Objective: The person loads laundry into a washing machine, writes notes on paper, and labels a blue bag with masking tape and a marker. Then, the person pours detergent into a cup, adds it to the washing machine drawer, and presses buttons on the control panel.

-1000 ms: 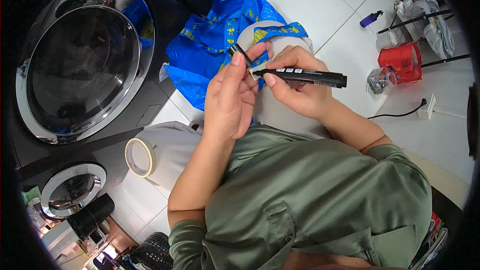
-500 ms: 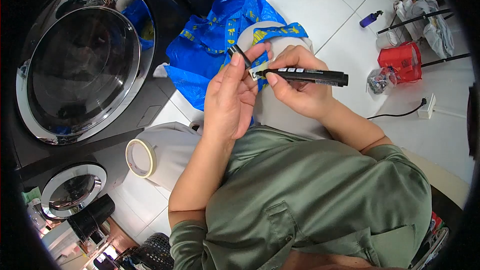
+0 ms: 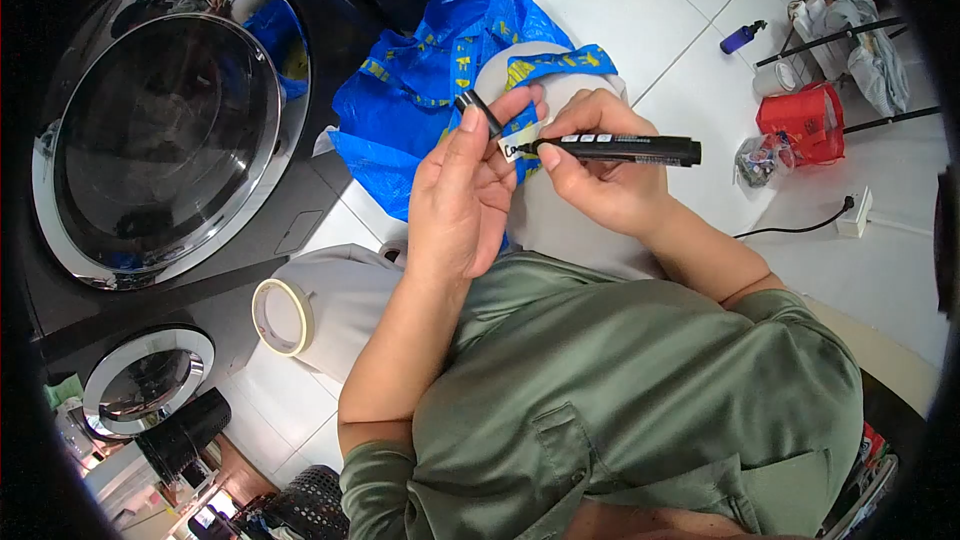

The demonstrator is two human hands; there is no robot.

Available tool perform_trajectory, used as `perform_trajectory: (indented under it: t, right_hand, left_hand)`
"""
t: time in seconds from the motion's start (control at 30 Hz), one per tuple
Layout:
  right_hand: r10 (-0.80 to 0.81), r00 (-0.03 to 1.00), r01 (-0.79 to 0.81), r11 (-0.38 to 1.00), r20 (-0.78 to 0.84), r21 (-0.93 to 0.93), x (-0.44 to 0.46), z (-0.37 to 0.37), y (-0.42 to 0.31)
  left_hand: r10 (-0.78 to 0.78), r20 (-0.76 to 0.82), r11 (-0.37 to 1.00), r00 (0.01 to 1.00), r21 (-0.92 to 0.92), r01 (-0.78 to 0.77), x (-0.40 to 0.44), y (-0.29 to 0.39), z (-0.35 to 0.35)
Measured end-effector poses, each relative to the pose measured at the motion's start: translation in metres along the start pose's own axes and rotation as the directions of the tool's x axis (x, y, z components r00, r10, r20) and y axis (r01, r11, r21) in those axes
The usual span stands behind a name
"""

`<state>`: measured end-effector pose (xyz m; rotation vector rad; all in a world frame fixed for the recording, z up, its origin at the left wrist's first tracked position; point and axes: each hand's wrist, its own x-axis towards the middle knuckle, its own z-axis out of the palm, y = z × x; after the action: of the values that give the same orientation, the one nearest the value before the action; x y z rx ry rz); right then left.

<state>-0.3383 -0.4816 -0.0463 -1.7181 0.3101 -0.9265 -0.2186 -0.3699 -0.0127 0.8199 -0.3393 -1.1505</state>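
A black marker cap (image 3: 478, 112) is pinched between the thumb and fingers of my left hand (image 3: 463, 190). A small pale strip (image 3: 513, 145) with dark handwriting, seemingly "Co", lies at the fingers of the same hand. My right hand (image 3: 608, 165) grips a black marker (image 3: 630, 148), whose tip touches the strip. Below and behind the hands is a blue bag (image 3: 390, 150) with yellow print on its straps. A roll of cream tape (image 3: 282, 317) rests on my grey-clad leg at the left.
Dark front-loading machines with round doors (image 3: 170, 145) stand at the left. On the right are a purple bottle (image 3: 742, 37), a red bag (image 3: 803, 125), a clear bag of small items (image 3: 763, 162) and a white power socket (image 3: 853, 214) with a black cable.
The marker in my right hand has shifted slightly right along the strip. More dark writing shows on it. My left hand keeps its hold on the cap.
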Motion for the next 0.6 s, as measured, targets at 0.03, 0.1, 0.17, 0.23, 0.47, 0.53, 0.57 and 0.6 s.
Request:
perform_trajectory:
  t: [0.03, 0.1, 0.17, 0.23, 0.47, 0.53, 0.57, 0.6]
  right_hand:
    - [-0.021, 1.000, 0.021, 1.000, -0.001, -0.010, 0.0003, 0.0005, 0.0004]
    - [0.000, 1.000, 0.000, 1.000, -0.018, -0.002, 0.0003, 0.0016, 0.0001]
    - [0.017, 0.999, -0.017, 1.000, -0.027, 0.009, 0.0001, 0.0016, -0.0003]
    - [0.032, 0.999, -0.031, 0.999, -0.030, 0.022, -0.0002, 0.0003, -0.0008]
    - [0.064, 0.996, -0.062, 0.998, -0.063, 0.029, 0.0009, 0.0029, -0.0033]
    - [0.110, 0.993, -0.110, 0.994, -0.041, 0.011, 0.0002, 0.0014, -0.0057]
    - [0.095, 0.995, -0.095, 0.995, -0.029, 0.014, 0.0002, 0.0004, -0.0053]
    - [0.081, 0.997, -0.080, 0.997, -0.017, 0.018, 0.0001, -0.0004, -0.0046]
  left_hand:
    - [0.001, -0.001, 1.000, 1.000, 0.000, -0.001, 0.0001, -0.0002, 0.0004]
    - [0.004, -0.005, 1.000, 1.000, 0.000, -0.004, 0.0007, -0.0003, 0.0017]
    - [0.008, -0.015, 1.000, 1.000, 0.000, -0.008, 0.0006, -0.0002, 0.0027]
    - [0.003, -0.019, 1.000, 1.000, -0.003, -0.003, 0.0005, -0.0006, 0.0007]
    - [0.001, -0.035, 1.000, 0.999, -0.020, -0.002, 0.0018, -0.0025, -0.0008]
    - [0.001, -0.021, 1.000, 1.000, -0.020, -0.001, 0.0015, -0.0015, -0.0006]
    - [0.001, -0.014, 1.000, 1.000, -0.019, -0.002, 0.0015, -0.0011, -0.0006]
    - [0.000, -0.023, 1.000, 1.000, -0.029, 0.000, 0.0018, -0.0011, -0.0006]
